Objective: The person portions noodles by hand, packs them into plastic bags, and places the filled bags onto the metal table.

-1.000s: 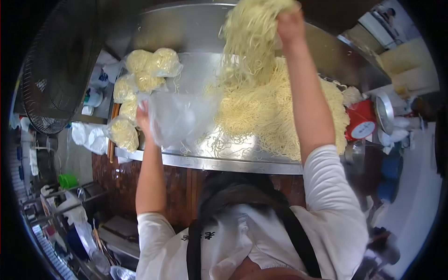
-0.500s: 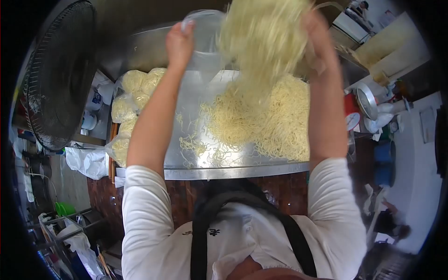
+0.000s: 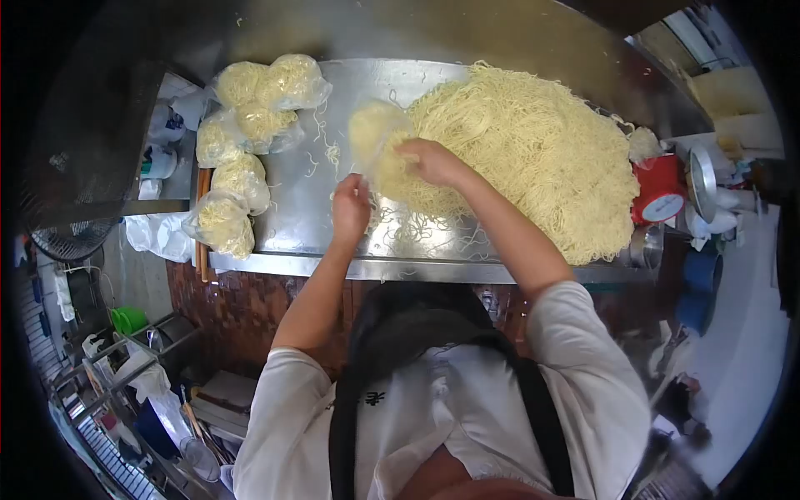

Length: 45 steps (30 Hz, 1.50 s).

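Note:
A clear plastic bag [image 3: 364,137] with noodles in its bottom is held over the metal table, blurred by motion. My left hand [image 3: 352,206] is closed on the near edge of the bag. At the bag's mouth, my right hand [image 3: 430,162] has its fingers curled on a clump of noodles [image 3: 393,177]. How much of the clump is inside the bag I cannot tell. Right of my hands, a large heap of loose yellow noodles [image 3: 533,150] covers much of the table.
Several bagged noodle portions [image 3: 242,179] sit along the left of the metal table [image 3: 287,212]. A red scale [image 3: 660,190] stands at the right end. Stray noodles lie near the front edge. A black fan [image 3: 79,237] is at the left.
Both hands have come down and nearer to me. The lifted noodles, then in my right hand, are now at the bag held by my left hand. The view has shifted, showing more of the heap.

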{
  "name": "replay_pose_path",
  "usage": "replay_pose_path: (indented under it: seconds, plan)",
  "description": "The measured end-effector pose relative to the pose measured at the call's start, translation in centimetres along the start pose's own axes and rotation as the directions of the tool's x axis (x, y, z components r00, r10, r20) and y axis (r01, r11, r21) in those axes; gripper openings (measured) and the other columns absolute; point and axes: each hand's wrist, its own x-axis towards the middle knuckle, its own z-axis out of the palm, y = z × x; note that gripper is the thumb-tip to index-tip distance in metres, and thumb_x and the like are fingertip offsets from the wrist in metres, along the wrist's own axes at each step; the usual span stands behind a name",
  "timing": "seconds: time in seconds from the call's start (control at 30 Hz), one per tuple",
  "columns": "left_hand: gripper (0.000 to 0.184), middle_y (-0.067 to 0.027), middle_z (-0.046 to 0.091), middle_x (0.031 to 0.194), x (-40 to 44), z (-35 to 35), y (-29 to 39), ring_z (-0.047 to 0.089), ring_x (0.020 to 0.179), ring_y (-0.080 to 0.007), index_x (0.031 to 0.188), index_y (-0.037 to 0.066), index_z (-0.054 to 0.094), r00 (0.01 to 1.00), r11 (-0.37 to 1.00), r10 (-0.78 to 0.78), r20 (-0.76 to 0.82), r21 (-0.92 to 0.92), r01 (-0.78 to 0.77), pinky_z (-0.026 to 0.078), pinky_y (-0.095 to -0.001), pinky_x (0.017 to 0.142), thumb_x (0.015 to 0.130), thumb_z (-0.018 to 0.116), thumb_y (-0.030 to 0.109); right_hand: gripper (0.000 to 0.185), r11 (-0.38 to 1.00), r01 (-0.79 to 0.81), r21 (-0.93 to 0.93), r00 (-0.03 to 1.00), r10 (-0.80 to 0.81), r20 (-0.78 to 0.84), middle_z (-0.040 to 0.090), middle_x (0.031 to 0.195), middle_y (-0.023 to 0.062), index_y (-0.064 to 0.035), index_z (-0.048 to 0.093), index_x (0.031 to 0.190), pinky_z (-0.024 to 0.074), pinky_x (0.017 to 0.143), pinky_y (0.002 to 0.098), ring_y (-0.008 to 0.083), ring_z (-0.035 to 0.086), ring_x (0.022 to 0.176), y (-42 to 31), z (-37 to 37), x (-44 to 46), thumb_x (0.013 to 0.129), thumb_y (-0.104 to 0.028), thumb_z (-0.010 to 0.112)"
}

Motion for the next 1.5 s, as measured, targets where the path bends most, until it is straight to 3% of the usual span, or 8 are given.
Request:
replay_pose_path:
  seconds: [0.2,0.53,0.63,0.73,0.9,1.1,1.3,1.5]
  plan:
    - [0.013,-0.0206,0.063,0.077,1.5,3.9,-3.2,0.061,0.068,-0.0351,0.097,0.003,0.063,0.987,0.979,-0.096,-0.131,-0.192,0.069,0.049,-0.0418,0.067,0.094,0.059,0.015,0.058,0.824,0.090,-0.559,0.973,-0.192,-0.126,0.060,0.125,0.0228,-0.0124,0.052,0.136,0.0505,0.090,0.0403,0.0336,0.063,0.109,3.3,5.3,0.0,0.081,-0.013,0.068]
    - [0.018,-0.0085,0.062,0.074,2.9,3.7,4.5,0.059,0.064,-0.0170,0.101,0.000,0.057,0.996,0.932,-0.087,0.022,-0.351,0.089,0.048,-0.0318,0.061,0.100,0.055,0.018,0.052,0.653,-0.197,0.732,0.980,0.133,0.145,0.061,0.121,0.0215,-0.0020,0.049,0.136,0.0514,0.089,0.0400,0.0292,0.063,0.105,1.4,2.6,9.1,0.086,-0.010,0.062]
    - [0.020,-0.0052,0.060,0.074,3.9,6.0,0.0,0.058,0.064,-0.0116,0.101,0.000,0.056,0.974,0.906,-0.214,0.076,-0.357,0.227,0.048,-0.0271,0.060,0.101,0.056,0.020,0.055,0.884,0.217,-0.414,0.976,-0.209,0.066,0.060,0.121,0.0214,0.0009,0.051,0.133,0.0512,0.089,0.0401,0.0324,0.061,0.104,3.0,0.9,4.8,0.081,-0.008,0.066]
    - [0.018,-0.0067,0.061,0.072,4.5,7.4,-0.6,0.059,0.063,-0.0131,0.102,0.001,0.056,0.970,0.885,-0.226,0.084,-0.398,0.241,0.048,-0.0288,0.059,0.100,0.054,0.018,0.058,0.812,0.299,-0.502,0.946,-0.320,0.046,0.059,0.122,0.0191,-0.0005,0.053,0.131,0.0495,0.092,0.0375,0.0340,0.059,0.104,5.7,3.0,5.7,0.075,-0.005,0.069]
    - [0.013,-0.0115,0.063,0.067,5.1,4.4,9.6,0.064,0.061,-0.0194,0.104,0.001,0.057,0.980,0.935,-0.160,0.120,-0.299,0.190,0.051,-0.0341,0.060,0.099,0.053,0.012,0.037,0.712,-0.139,0.688,0.928,-0.149,0.341,0.062,0.120,0.0088,-0.0050,0.062,0.123,0.0470,0.091,0.0353,0.0218,0.059,0.106,4.9,5.1,11.1,0.088,-0.020,0.060]
    - [0.014,-0.0066,0.066,0.088,5.7,3.7,8.1,0.065,0.077,-0.0144,0.110,0.001,0.059,0.877,0.756,0.117,0.465,-0.615,0.225,0.056,-0.0289,0.069,0.100,0.054,0.010,0.045,0.294,-0.175,0.940,0.958,-0.169,0.231,0.058,0.129,0.0114,-0.0072,0.048,0.138,0.0481,0.098,0.0330,0.0213,0.056,0.119,2.9,2.8,4.1,0.094,-0.015,0.058]
    - [0.061,-0.0160,0.069,0.104,10.4,6.7,1.6,0.066,0.099,-0.0365,0.116,0.005,0.063,0.734,0.593,0.630,0.255,0.452,-0.666,0.052,-0.0469,0.090,0.063,0.087,0.024,0.044,0.966,0.258,-0.011,0.966,-0.258,0.023,0.060,0.123,0.0176,-0.0035,0.055,0.129,0.0420,0.102,0.0373,0.0288,0.054,0.122,6.4,0.4,0.0,0.085,-0.002,0.058]
    - [0.044,-0.0205,0.070,0.095,12.6,6.1,2.9,0.067,0.086,-0.0380,0.111,0.006,0.066,0.830,0.955,0.119,0.545,0.166,-0.246,0.054,-0.0430,0.078,0.069,0.076,0.016,0.065,0.953,0.068,-0.296,0.943,-0.159,-0.294,0.049,0.139,0.0166,-0.0095,0.046,0.142,0.0348,0.107,0.0505,0.0333,0.043,0.133,3.7,1.1,-2.0,0.080,0.005,0.057]
